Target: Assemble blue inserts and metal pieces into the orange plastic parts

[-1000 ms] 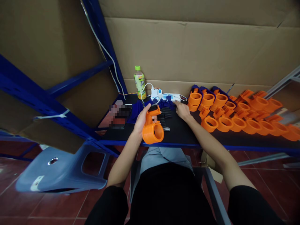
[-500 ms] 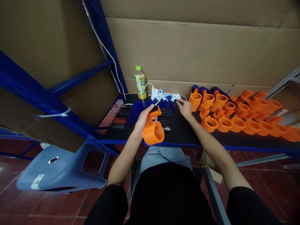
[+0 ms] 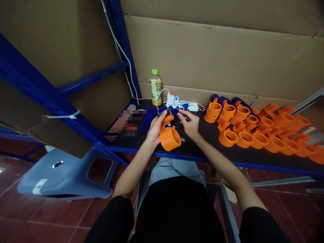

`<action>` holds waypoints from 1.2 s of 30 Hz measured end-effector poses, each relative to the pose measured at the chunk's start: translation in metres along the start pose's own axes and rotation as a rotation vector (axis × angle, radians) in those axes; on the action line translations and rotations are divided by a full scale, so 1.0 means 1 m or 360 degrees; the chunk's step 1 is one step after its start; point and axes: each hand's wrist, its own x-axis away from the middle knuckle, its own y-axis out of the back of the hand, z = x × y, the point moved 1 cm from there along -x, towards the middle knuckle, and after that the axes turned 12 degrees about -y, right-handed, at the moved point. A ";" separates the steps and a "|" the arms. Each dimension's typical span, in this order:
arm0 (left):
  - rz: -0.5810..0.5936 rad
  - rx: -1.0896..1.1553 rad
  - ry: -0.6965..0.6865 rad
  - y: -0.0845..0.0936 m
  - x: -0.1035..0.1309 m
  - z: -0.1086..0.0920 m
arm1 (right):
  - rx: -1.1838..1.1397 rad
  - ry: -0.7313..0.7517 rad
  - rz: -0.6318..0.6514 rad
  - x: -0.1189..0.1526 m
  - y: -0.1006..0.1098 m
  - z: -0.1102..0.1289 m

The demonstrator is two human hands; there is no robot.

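Note:
My left hand [image 3: 154,130] is wrapped round an orange plastic ring piece [image 3: 170,138], its ring facing down and right and a black part at its upper end. Close to that upper end, my right hand [image 3: 189,124] has its thumb and forefinger pinched together; what they hold, if anything, is too small to make out. Dark blue fabric pieces [image 3: 150,118] lie behind both hands on the black tabletop [image 3: 205,145]. Black strips [image 3: 176,125] lie partly hidden between the hands.
A bottle [image 3: 156,88] stands at the back beside a white power strip [image 3: 190,106] with plugs and cables. Several orange ring pieces [image 3: 260,140] fill the right side, some with blue fabric. A blue post [image 3: 63,111] and plastic stool [image 3: 68,175] are at left.
My right hand has moved left from beside the power strip to the orange piece in my left hand. That piece has tilted slightly. The camera view has shifted a little.

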 end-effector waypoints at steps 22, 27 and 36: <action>-0.0055 -0.0184 -0.0222 0.003 -0.001 0.004 | 0.0193 0.0219 -0.0010 -0.003 0.012 0.026; -0.0087 -0.0166 -0.0268 0.000 0.000 0.008 | 0.0247 0.0216 0.0205 0.003 0.004 0.029; 0.0007 -0.0021 -0.0152 -0.001 0.002 -0.001 | 0.0277 0.0476 0.0607 -0.003 0.013 0.030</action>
